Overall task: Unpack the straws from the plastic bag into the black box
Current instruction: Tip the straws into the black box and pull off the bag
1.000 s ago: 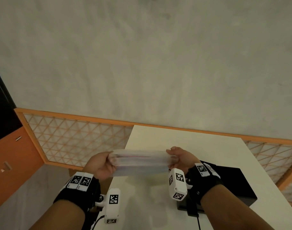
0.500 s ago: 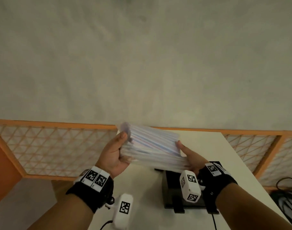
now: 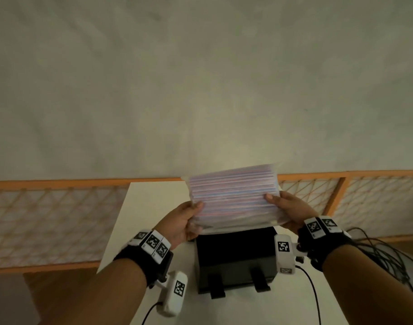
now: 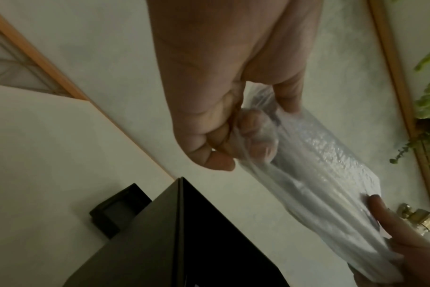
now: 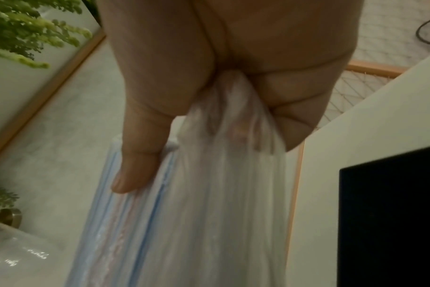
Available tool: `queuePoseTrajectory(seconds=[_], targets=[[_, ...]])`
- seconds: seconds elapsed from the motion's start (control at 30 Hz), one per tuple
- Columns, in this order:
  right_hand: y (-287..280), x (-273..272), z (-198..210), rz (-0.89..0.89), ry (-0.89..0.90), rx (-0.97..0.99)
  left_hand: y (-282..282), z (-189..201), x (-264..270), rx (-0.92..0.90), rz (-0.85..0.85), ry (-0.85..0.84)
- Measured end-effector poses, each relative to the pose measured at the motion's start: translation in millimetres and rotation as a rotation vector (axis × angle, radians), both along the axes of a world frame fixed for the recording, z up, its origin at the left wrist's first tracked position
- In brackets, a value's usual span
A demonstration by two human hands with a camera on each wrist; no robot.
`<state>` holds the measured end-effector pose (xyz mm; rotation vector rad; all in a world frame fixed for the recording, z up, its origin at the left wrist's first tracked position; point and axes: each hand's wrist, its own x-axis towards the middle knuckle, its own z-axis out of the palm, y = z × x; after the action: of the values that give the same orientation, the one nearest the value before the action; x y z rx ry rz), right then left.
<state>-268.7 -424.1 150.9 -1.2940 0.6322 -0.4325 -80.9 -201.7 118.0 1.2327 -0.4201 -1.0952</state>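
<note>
Plastic bag (image 3: 233, 198) of straws (image 3: 231, 186), lying crosswise, held in the air above the far edge of the black box (image 3: 236, 256), which stands on the white table (image 3: 151, 198). Left hand (image 3: 179, 221) pinches the bag's left end, fingers curled; right hand (image 3: 287, 207) grips the bunched right end, thumb on top.
</note>
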Motion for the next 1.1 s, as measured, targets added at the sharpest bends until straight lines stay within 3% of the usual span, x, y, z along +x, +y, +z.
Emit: queuePoseTrajectory(seconds=[0.17, 0.3, 0.4, 0.6, 1.1], targets=[[1, -2, -3, -0.024, -0.005, 0.016, -13, -14, 0, 0.15, -0.014, -0.128], [-19, -1, -15, -0.061, 0.094, -0.136, -27, -29, 0, 0.154, -0.008, -0.267], [-39, 1, -38, -0.013, 0.094, -0.167, -31, -38, -3, 0.105, 0.036, -0.247], [-30, 3, -31, 0.059, 0.119, -0.196, -34, -48, -3, 0.089, 0.149, -0.281], [-28, 14, -25, -0.026, 0.264, -0.51, -32, -39, 2, 0.105, 0.18, -0.377]])
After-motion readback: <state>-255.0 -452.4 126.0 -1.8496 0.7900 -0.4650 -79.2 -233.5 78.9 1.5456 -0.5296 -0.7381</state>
